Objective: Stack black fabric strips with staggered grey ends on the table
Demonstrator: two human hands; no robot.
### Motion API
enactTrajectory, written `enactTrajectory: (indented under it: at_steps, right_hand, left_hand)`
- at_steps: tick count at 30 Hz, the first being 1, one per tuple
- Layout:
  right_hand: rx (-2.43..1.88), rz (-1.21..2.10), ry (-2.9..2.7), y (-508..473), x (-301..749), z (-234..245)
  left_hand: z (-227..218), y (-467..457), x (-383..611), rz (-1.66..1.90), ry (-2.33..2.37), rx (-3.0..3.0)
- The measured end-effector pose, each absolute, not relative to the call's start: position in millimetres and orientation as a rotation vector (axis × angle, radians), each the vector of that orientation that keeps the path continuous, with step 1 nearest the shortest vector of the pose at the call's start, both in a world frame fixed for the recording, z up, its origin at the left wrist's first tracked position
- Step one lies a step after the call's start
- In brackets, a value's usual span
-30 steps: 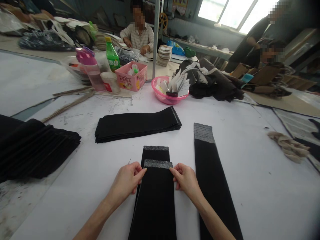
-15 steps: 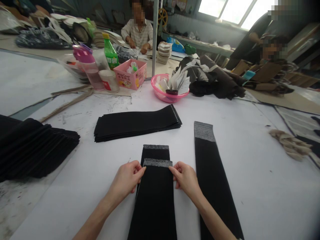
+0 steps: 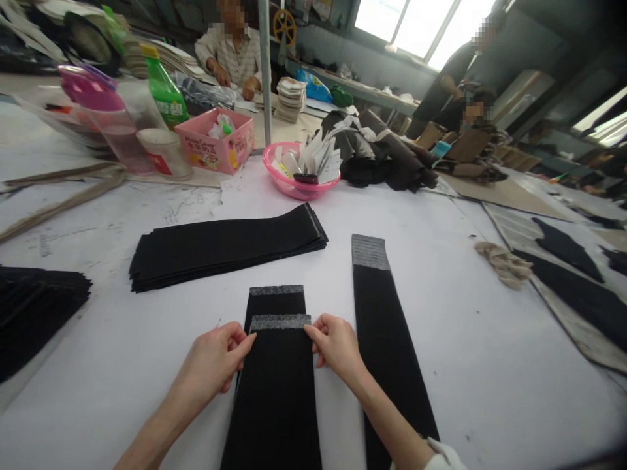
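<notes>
A black fabric strip point(image 3: 277, 391) with a speckled grey band across its far end is stretched between my hands. My left hand point(image 3: 213, 359) pinches its left edge just below the band, and my right hand point(image 3: 336, 346) pinches the right edge at about the same height. Beneath it lies another black strip point(image 3: 277, 301), its grey end showing a little farther out. To the right of my right hand, a row of overlapped strips point(image 3: 392, 346) shows several grey bands stepped at the far end. Beyond my hands lies a stack of black strips point(image 3: 225, 245).
A larger black fabric pile point(image 3: 39, 313) sits at the left. Farther back are a pink basin point(image 3: 298, 189) of papers, a pink box point(image 3: 215, 143), a green bottle point(image 3: 164, 88) and a metal pole point(image 3: 265, 78). A crumpled beige cloth point(image 3: 504, 264) lies right. Other people work behind.
The view has turned to the right, so everything appears shifted left. Both hands keep their pinch on the strip, which lies almost the same over the one beneath.
</notes>
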State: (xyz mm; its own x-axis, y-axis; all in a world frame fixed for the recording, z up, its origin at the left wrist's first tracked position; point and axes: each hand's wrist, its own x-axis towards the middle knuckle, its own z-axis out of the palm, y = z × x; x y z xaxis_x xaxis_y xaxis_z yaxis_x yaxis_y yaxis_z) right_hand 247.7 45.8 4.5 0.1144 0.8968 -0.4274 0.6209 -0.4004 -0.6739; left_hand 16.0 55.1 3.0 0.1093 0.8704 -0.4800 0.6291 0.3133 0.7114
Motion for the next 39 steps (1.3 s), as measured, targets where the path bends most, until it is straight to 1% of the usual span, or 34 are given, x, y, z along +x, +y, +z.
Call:
enactTrajectory:
  at_steps: [11,29,39]
  right_hand:
    - [-2.074,1.197,-1.469,46.8,247.7,4.7]
    - [-2.069,1.216,-1.469,47.7,245.6,1.9]
    - [-2.127,1.163,-1.515,47.5,244.1,3.6]
  left_hand:
    - [3.8,56.7,16.1,0.291,1.602,1.409]
    - [5.8,55.2,16.1,0.361,1.597,1.385]
    - [3.9,52.2,15.8,0.342,1.613,1.448]
